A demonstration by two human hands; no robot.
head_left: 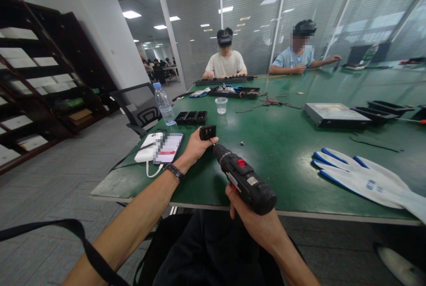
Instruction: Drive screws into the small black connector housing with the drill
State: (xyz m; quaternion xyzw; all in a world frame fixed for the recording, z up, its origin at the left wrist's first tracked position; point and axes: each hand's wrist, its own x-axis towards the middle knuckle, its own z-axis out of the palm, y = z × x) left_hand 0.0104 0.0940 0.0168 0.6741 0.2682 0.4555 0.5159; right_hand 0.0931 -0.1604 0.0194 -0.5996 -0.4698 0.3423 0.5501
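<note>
My left hand is closed around a small black plastic socket block, holding it just over the green table. Dark recesses with brassy bits show on the block's face. In my right hand is a black cordless drill with red switches, its fingers wrapped round the grip. The drill's front end points at the block and lies close by my left fingertips; whether the bit touches the block I cannot tell. A tiny brass-coloured piece rests on the table right of the block.
Beyond my left hand stand a black three-section frame, a water bottle and a clear cup. A phone on a cable lies left. To the right are a white glove and a metal-topped box. Two people sit across the table.
</note>
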